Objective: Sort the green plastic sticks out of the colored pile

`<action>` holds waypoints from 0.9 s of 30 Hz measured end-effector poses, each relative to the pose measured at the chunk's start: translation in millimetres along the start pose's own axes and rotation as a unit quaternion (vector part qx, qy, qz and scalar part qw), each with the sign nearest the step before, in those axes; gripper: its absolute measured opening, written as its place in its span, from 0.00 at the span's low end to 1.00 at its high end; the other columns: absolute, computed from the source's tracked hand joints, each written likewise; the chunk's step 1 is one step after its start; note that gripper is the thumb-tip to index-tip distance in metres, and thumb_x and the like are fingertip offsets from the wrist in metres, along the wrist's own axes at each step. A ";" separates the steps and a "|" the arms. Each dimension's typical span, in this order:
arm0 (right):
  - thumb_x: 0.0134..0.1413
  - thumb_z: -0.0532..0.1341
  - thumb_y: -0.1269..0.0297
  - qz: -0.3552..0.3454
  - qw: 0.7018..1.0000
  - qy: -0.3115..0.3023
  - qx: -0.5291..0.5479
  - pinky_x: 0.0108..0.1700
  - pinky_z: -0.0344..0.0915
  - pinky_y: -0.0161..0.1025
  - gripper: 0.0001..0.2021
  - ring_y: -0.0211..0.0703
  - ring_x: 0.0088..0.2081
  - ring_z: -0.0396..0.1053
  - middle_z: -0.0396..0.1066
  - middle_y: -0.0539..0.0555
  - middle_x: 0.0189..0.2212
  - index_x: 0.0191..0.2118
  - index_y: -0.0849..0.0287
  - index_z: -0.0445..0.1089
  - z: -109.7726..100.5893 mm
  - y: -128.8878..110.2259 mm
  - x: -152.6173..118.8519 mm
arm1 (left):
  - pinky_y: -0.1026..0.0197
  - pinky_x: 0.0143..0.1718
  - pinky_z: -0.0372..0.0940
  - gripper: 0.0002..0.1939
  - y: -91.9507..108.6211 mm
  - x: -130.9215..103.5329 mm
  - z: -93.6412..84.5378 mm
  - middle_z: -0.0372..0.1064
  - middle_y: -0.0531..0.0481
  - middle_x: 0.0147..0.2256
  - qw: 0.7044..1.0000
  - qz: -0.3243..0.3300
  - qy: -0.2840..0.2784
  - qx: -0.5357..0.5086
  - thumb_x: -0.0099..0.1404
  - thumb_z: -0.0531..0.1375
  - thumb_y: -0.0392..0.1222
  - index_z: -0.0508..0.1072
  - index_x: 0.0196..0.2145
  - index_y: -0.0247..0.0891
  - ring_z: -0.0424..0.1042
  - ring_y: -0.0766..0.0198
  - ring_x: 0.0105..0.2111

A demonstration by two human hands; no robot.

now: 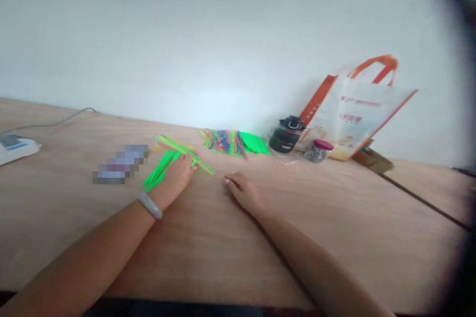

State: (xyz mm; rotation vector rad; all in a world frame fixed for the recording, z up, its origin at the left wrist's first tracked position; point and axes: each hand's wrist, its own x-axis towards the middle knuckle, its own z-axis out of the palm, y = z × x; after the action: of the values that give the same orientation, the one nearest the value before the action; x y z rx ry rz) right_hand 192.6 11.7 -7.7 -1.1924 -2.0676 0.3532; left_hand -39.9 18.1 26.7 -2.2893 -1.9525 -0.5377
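Long thin bright-green strips (pixel 158 172), perhaps pipe cleaners or plastic sticks, lie fanned under and beside my left hand (pixel 179 173). Its fingers are curled, with a bit of green showing between thumb and fingertips; how many strips it grips is hidden. Yellow-green strips (pixel 171 143) cross just beyond that hand, their lower ends pointing toward my right hand (pixel 243 190). That hand rests closed on the table, thumb against the bent fingers. Whether it pinches anything is too blurred to see. Behind both hands lie a multicoloured row of strips (pixel 225 142) and a dense green bunch (pixel 255 142).
Left of the strips lies a pixelated phone-like object (pixel 121 164). A white device (pixel 18 149) with a cable (pixel 63 120) sits at the far left. Toward the back right stand a black bottle (pixel 285 136), a pink-lidded jar (pixel 319 151), a carrier bag (pixel 357 114) and a cardboard piece (pixel 372 159).
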 end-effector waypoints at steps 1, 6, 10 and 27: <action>0.56 0.53 0.66 -0.002 1.000 -0.002 -0.004 0.44 0.64 0.40 0.12 0.42 0.39 0.68 0.71 0.56 0.36 0.40 0.58 0.73 -0.8 -0.3 -0.3 | 0.58 0.38 0.62 0.09 1.3 0.9 0.8 0.68 0.40 0.40 1.000 -0.006 0.001 0.000 0.66 0.53 0.39 0.65 0.42 0.33 0.69 0.55 0.41; 0.57 0.53 0.66 -0.015 0.999 -0.012 -0.034 0.44 0.64 0.40 0.11 0.42 0.40 0.67 0.71 0.56 0.36 0.39 0.58 0.73 -4.5 -1.8 -1.3 | 0.58 0.39 0.62 0.09 4.2 5.6 4.6 0.68 0.39 0.41 1.000 -0.004 0.021 0.004 0.66 0.52 0.39 0.65 0.42 0.32 0.68 0.54 0.43; 0.58 0.53 0.66 -0.036 0.997 -0.022 -0.064 0.44 0.63 0.39 0.11 0.41 0.39 0.67 0.70 0.55 0.35 0.39 0.59 0.73 -6.2 -3.0 -2.1 | 0.58 0.37 0.62 0.10 2.1 5.5 7.2 0.68 0.40 0.40 1.000 0.003 0.027 0.012 0.67 0.52 0.42 0.65 0.41 0.33 0.69 0.55 0.40; 0.59 0.52 0.65 -0.048 0.994 -0.042 -0.089 0.44 0.62 0.39 0.12 0.41 0.39 0.65 0.68 0.54 0.33 0.36 0.57 0.73 -16.5 -3.8 -6.1 | 0.57 0.41 0.62 0.13 28.3 -20.7 -19.1 0.69 0.43 0.36 0.992 0.115 0.047 -0.012 0.69 0.46 0.41 0.68 0.34 0.36 0.68 0.57 0.40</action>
State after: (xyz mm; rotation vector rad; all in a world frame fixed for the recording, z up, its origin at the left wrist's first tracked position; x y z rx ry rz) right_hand 203.6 2.8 3.3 -1.1924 -2.2603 0.1794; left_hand -19.1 -12.0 42.5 -2.4139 -1.6207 -0.6338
